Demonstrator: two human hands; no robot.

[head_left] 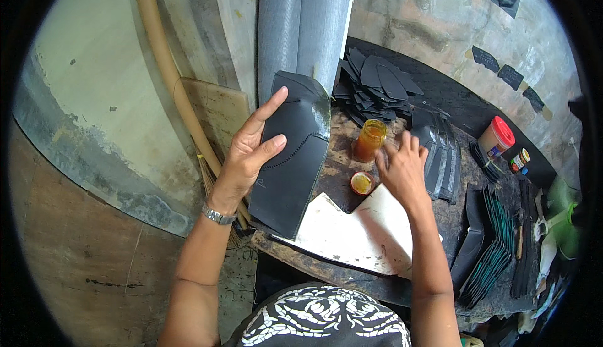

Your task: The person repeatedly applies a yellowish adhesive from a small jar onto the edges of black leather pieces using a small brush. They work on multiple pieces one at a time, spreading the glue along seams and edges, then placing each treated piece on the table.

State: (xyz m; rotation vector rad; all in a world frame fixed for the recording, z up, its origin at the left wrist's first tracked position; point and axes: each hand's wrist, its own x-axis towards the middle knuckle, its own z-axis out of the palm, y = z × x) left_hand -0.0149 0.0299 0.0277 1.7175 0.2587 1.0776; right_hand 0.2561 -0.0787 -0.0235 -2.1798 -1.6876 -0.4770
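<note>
Holding the black leather shoe-upper piece [290,158] upright in loosely spread left hand [248,155] fingers, the right hand [402,168], empty and half-curled, is reaching by the amber glue jar [369,140]; dipping sparingly seems wise.

Left hand [248,155] holding black leather piece [292,158], right hand [402,168] beside amber jar [369,139] — worktable [339,271]

The light is soft daylight, bright on the pale wall [94,95] at the left and dimmer over the dark table [452,215]. A shiny white spot of glare sits on the black leather piece [292,158]. The picture is round with black corners, straight lines bend near the rim, and things at the far right look blurry.
</note>
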